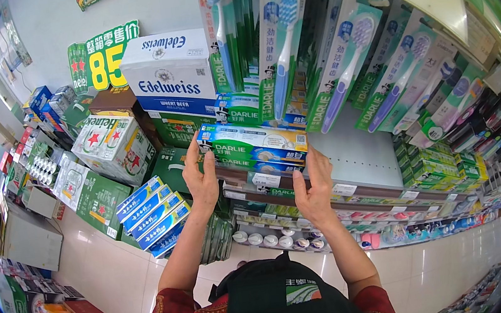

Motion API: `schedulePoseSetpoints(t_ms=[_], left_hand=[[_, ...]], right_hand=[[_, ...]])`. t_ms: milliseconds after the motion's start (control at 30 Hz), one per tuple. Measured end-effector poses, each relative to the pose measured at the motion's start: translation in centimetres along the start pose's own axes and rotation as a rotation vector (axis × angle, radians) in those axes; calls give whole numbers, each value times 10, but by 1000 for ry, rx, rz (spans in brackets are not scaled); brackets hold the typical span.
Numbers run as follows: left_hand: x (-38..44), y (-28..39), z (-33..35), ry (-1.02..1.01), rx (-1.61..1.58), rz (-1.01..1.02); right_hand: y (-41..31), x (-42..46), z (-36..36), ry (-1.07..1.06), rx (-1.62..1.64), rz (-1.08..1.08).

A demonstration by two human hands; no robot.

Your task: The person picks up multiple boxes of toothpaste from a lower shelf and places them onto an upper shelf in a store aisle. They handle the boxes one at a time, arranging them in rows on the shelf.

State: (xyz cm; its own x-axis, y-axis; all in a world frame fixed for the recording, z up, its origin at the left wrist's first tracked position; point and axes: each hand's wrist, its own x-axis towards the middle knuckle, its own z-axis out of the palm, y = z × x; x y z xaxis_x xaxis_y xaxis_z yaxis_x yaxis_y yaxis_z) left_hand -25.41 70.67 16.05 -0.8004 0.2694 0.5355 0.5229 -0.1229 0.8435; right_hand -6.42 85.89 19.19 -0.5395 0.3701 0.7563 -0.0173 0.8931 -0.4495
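Two stacked Darlie toothpaste boxes [253, 142] are held lengthwise between my hands at the front edge of a store shelf [354, 147]. My left hand [202, 177] grips their left end, thumb toward me. At the right end, my right hand [315, 183] presses with its fingers along the side and its thumb in front. Behind them, more Darlie boxes [240, 109] lie stacked on the shelf. Packaged toothbrushes [284, 57] hang above these boxes. A price tag [265, 179] sits on the shelf edge just below the held boxes.
Blue toothpaste boxes [156, 218] rest on cartons at my left. An Edelweiss beer case [169, 77] and a Heineken case [112, 148] are stacked beside the shelf. Green-yellow boxes [427, 164] fill the shelf's right part. White-capped bottles [271, 240] line a lower shelf. Tiled floor [103, 266] lies below.
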Motion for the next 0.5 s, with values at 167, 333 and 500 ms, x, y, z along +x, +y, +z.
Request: schedulePoseSetpoints(t_ms=[167, 333, 500], left_hand=[[-13, 35, -9, 51, -138, 84], [-48, 80, -38, 60, -34, 262], [-84, 78, -48, 37, -100, 281]], right_hand=[[-13, -9, -15, 62, 118, -1], [-35, -34, -47, 92, 141, -28], [-40, -58, -56, 112, 179, -10]])
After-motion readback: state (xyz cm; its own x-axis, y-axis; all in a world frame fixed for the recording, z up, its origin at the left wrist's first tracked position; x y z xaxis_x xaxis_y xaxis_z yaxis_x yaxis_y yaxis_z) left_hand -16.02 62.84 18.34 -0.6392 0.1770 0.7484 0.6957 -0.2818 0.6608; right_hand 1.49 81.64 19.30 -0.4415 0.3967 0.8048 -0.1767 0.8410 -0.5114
